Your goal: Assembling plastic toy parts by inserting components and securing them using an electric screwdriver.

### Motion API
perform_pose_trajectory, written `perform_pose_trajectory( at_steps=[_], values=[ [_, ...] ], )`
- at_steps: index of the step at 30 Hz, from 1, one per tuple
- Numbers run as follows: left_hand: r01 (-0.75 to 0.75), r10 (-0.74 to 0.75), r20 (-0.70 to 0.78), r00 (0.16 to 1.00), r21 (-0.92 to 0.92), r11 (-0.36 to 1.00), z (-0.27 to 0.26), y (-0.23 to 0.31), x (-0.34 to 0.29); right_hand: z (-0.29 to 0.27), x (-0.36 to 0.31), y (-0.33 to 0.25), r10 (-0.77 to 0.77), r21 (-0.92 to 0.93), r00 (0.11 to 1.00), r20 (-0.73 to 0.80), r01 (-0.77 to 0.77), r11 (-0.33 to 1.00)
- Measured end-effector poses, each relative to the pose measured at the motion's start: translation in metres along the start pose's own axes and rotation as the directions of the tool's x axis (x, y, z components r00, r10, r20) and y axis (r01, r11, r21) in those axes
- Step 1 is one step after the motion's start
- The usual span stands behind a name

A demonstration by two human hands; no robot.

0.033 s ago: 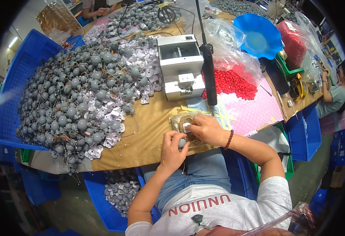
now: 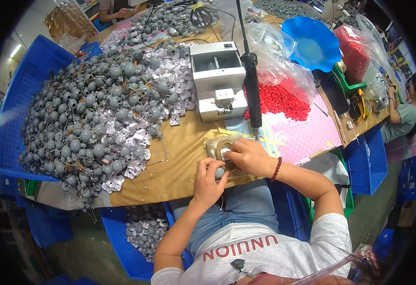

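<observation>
My left hand point(image 2: 208, 184) is closed around a small grey ball-shaped part point(image 2: 219, 174), and a thin wire hangs below it. My right hand point(image 2: 251, 157) is closed, its fingertips pinching a small white plastic piece point(image 2: 225, 152). Both hands meet over a worn brownish block with a hollow point(image 2: 211, 144) at the table's front edge. Just beyond the right hand, the tip of a hanging black electric screwdriver point(image 2: 251, 85) points down. The fingers hide most of both pieces, so whether they touch cannot be seen.
A large pile of grey ball parts point(image 2: 89, 118) and white pieces spills from a tilted blue bin point(image 2: 8, 142) on the left. Behind the block stands a white machine point(image 2: 219, 102). Red caps point(image 2: 284, 102) lie to the right, near a blue wavy-edged dish point(image 2: 311, 43). Other people sit farther off.
</observation>
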State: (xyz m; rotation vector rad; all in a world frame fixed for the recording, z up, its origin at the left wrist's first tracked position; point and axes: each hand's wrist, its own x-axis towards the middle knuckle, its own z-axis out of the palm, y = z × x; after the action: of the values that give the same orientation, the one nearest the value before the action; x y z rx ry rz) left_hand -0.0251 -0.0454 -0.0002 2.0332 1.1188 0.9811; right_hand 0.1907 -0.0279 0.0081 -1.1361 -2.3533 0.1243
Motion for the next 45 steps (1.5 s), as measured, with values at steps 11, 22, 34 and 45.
perform_pose_trajectory(
  at_steps=[11,22,34,45],
  values=[
    [0.028,-0.029,0.038,0.999,0.029,0.999,-0.004,-0.001,0.007,-0.015,-0.001,-0.014,-0.025,-0.115,0.993,0.117,0.038,0.993],
    [-0.328,0.255,0.208,0.944,0.553,0.766,0.008,-0.006,0.016,-0.012,0.003,-0.016,-0.001,-0.117,0.985,0.170,0.021,0.993],
    [-0.470,0.374,0.290,0.881,0.632,0.616,0.007,-0.006,0.022,-0.062,-0.047,0.027,0.366,0.326,0.927,0.078,-0.371,0.870],
    [-0.456,0.386,0.247,0.889,0.569,0.684,0.007,-0.009,0.015,-0.003,-0.067,0.013,0.493,0.323,0.851,-0.184,-0.421,0.848]
  ],
)
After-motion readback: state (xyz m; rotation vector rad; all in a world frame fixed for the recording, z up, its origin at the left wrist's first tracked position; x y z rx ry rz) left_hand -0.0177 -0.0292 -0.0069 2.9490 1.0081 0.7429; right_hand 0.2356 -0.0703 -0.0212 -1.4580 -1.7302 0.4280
